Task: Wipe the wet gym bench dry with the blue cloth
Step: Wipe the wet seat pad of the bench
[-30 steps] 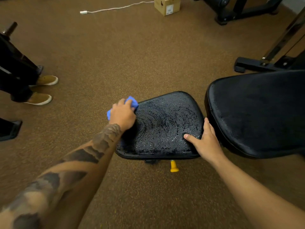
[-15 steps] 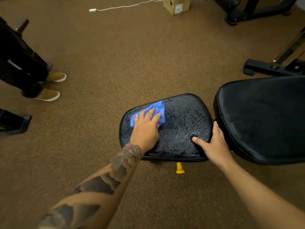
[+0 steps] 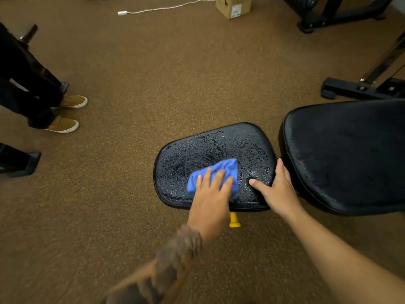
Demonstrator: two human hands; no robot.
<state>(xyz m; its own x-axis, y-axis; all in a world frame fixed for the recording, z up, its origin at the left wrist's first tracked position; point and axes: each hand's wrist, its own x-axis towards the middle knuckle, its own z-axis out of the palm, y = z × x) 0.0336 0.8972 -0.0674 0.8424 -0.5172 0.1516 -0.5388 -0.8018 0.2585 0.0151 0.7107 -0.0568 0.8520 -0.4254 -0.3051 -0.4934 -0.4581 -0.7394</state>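
Observation:
The black gym bench seat pad (image 3: 197, 150) lies low in the middle, its surface covered in water beads and wipe streaks. My left hand (image 3: 210, 194) presses the blue cloth (image 3: 221, 170) flat onto the near middle of the pad, fingers straight. My right hand (image 3: 276, 189) grips the pad's right near edge, thumb on top and fingers curled down into the gap. The larger black back pad (image 3: 346, 154) sits to the right, with some droplets along its left rim.
A yellow adjustment knob (image 3: 234, 220) sticks out under the seat. A person's legs and tan shoes (image 3: 65, 125) stand at left. Black equipment frames (image 3: 359, 88) sit at right and top right; a cardboard box (image 3: 233, 6) and white cable (image 3: 162, 8) lie far back on brown floor.
My left hand has swept the blue cloth from the pad's far left corner rightward and toward me, to its near middle. My right hand has kept its hold on the right edge.

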